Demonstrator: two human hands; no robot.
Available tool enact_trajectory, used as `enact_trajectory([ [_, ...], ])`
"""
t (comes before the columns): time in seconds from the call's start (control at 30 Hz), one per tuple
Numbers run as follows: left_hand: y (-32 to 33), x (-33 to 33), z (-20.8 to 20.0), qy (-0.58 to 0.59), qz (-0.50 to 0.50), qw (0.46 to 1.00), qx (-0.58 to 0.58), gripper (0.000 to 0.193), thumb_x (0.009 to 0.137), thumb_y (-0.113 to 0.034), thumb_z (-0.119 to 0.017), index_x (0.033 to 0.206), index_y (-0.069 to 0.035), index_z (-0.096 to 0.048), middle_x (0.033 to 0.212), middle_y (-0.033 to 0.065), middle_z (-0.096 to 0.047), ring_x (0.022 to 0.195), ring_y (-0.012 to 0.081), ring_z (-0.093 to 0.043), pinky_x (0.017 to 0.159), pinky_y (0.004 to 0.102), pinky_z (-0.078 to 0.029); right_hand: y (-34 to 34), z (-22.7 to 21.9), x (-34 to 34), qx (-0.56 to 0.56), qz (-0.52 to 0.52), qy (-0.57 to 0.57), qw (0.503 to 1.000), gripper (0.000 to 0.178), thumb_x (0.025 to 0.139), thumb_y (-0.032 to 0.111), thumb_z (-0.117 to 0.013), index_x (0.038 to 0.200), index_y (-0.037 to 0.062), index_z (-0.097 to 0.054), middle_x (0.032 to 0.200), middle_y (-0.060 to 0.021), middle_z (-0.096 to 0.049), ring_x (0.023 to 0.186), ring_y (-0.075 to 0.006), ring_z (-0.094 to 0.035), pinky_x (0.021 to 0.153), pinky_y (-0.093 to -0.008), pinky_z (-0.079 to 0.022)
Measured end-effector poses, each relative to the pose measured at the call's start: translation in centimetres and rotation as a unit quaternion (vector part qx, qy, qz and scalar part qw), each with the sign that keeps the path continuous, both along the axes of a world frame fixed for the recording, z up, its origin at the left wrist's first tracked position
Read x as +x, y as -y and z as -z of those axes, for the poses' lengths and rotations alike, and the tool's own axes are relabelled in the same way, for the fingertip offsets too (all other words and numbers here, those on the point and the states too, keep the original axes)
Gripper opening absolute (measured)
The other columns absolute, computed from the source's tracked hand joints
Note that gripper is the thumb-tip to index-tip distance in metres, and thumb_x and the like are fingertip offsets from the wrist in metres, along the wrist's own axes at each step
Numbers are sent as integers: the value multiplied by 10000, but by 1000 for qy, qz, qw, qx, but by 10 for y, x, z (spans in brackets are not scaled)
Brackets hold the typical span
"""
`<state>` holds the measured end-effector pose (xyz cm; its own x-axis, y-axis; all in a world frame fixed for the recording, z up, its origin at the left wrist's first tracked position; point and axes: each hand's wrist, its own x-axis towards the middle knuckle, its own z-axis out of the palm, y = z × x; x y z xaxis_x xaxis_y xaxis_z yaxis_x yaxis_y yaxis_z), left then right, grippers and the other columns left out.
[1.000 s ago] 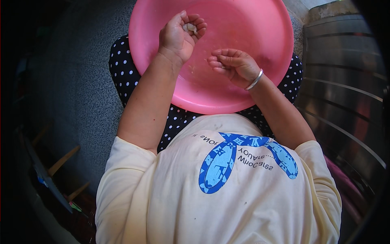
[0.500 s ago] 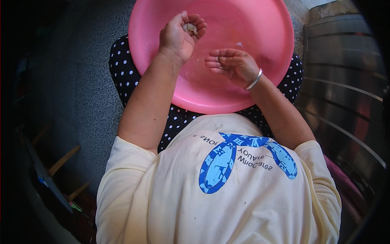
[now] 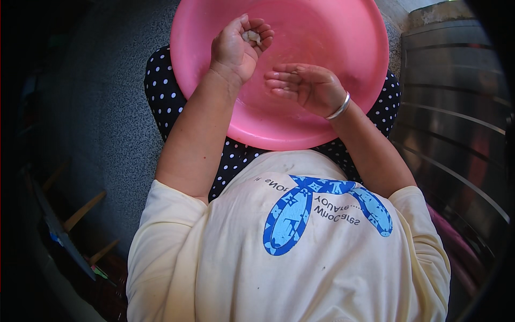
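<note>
My left hand is cupped palm up over the left part of a large pink basin. In its palm and curled fingers rests a small clump of pale, whitish soft pieces, whose kind I cannot make out. To its right and nearer to me, my right hand lies palm up over the basin, fingers stretched out and the thumb apart from them. It looks wet and grips nothing; whether a tiny bit sticks to the fingers is unclear. A silver bangle circles the right wrist.
The basin sits on my lap, over black trousers with white dots. A shiny metal panel with horizontal bars stands close on the right. Speckled grey floor spreads to the left. A dark object with wooden legs is at the lower left.
My right hand has opened: the thumb has come away from the fingers and the palm has turned flatter upward, shifting slightly left. The left hand stays almost still with the pale pieces.
</note>
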<state>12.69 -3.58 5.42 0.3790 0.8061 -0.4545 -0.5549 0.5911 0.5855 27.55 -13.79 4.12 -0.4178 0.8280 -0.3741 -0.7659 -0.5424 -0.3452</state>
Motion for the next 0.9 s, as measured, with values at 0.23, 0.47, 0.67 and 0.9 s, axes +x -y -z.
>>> enact_trajectory([
  [0.23,0,-2,-2,3,1,1000,0,263,826,-206,-416,870,38,-505,831,137,-547,795,233,-541,739,315,-451,2,6,2,23,12,110,994,255,850,69,-410,1035,-106,-428,932,-195,-559,844,-256,-580,741,-308,-494],
  [0.47,1,-1,0,7,5,1000,3,261,825,-206,-418,865,36,-507,826,136,-549,793,231,-542,737,314,-451,2,11,3,7,19,135,991,251,850,61,-403,1035,-107,-426,925,-193,-559,835,-242,-582,742,-303,-494],
  [0.67,0,1,-3,-3,2,1000,5,258,824,-200,-419,865,40,-508,823,137,-551,787,230,-543,733,313,-451,1,4,0,13,18,127,992,268,834,8,-359,1058,-135,-391,978,-231,-528,887,-278,-559,786,-333,-472],
  [0.9,0,1,-4,-7,3,1000,4,256,824,-197,-419,865,39,-508,817,138,-552,777,229,-544,729,312,-451,1,0,-1,30,5,116,993,302,804,-6,-334,1067,-147,-385,986,-246,-522,899,-297,-554,797,-347,-462],
])
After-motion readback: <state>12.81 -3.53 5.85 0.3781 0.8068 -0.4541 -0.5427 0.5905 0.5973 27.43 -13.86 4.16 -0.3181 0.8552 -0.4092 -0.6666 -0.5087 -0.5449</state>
